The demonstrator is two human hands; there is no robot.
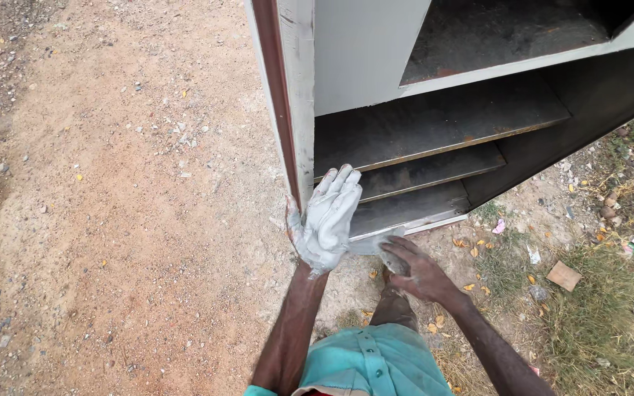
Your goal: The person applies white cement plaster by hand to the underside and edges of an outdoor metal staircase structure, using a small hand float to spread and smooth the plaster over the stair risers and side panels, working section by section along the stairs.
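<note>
Your left hand point(326, 220), coated in grey putty, lies open and flat on the steel cabinet's near front edge point(304, 139); your right hand point(416, 268) pinches a scraper blade point(376, 244) just beside it. The putty probably smears soft; the cabinet looks rigid and heavy.

Left hand point(326, 220): coated in grey putty, laid flat against the cabinet's edge.
Right hand point(414, 268): rested low, fingers smeared grey.
Metal cabinet point(365, 51): grey, open, shelves shown.
Ground point(111, 183): sandy dirt, littered.
</note>
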